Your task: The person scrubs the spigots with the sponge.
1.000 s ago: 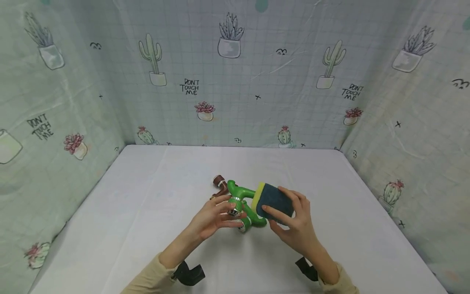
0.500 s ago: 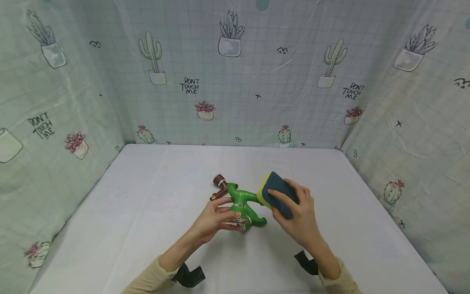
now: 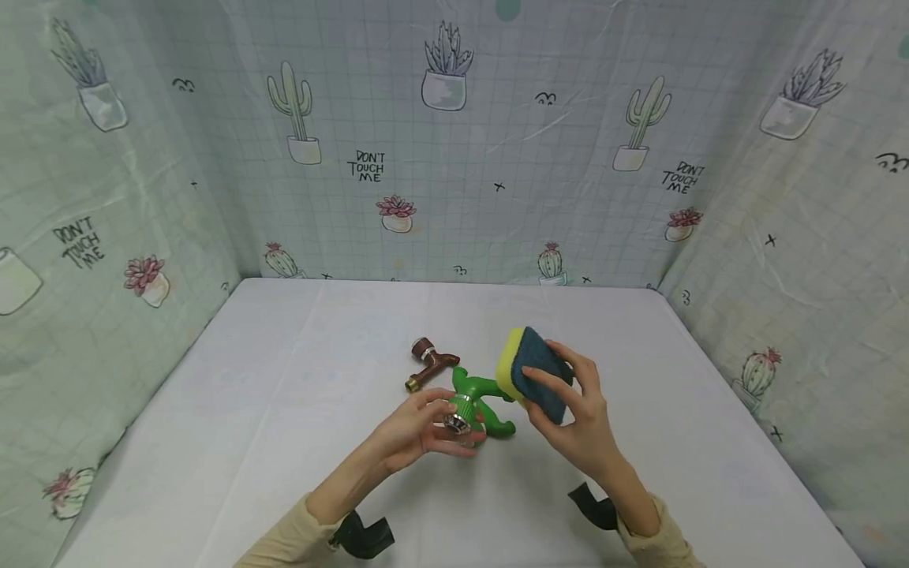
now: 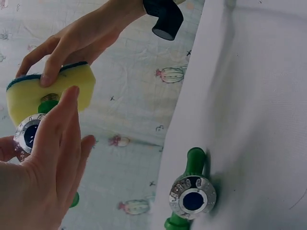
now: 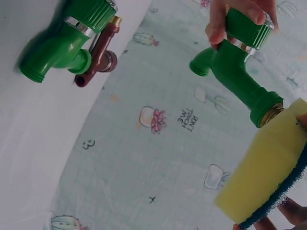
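Green faucet, pinched by its knob in the left hand above the table, could twist loose if the right hand pushes its pinched scouring sponge hard against the threaded inlet.

I see glossy, smooth, plastic-looking stuff on the held green tap, its thread metal; the sponge is matt foam, its dark backing rough; the brown tap glossy.

Two green taps and one brown tap, three taps in all, are in view with one sponge, two hands, two sleeves, two black wrist pieces and one table.
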### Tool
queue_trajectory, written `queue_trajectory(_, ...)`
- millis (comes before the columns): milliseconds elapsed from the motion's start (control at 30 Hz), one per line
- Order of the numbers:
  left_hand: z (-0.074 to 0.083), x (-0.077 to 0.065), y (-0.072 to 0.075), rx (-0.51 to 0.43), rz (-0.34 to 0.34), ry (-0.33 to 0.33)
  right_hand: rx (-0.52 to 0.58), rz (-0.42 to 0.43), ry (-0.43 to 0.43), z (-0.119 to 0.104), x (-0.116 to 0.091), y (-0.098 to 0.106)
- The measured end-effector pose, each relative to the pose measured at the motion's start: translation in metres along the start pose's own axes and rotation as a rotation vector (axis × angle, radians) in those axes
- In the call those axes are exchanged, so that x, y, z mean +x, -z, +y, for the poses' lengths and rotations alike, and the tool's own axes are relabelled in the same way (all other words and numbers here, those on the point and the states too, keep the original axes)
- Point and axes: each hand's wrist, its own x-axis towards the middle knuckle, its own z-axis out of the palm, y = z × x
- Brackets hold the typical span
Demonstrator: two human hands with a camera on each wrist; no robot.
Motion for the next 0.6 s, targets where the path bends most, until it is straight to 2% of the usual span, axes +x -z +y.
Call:
queue_trajectory(67,-0.001,0.001,0.000,0.031,-0.007,0.032,0.007,0.005,0.022,-0.002,0.001,0.000)
queue_trajectory(233,-0.007,0.006,0.000,0.191,-0.010,0.107,0.048,0.009,0.079,-0.009,0.005,-0.002)
queue_trajectory(300,-0.009,0.007,0.000,0.215,-0.019,0.138,0.054,0.007,0.100,-0.010,0.007,-0.002)
queue_trajectory(400,-0.009,0.008,0.002,0.156,-0.049,0.186,0.048,-0.023,0.137,-0.009,0.007,-0.003)
queue_trajectory(500,-0.001,0.008,0.004,0.082,-0.083,0.218,0.022,-0.080,0.146,-0.007,0.001,-0.006)
queue_trajectory(600,0.006,0.007,0.006,0.041,-0.112,0.241,-0.017,-0.093,0.158,-0.004,-0.003,-0.008)
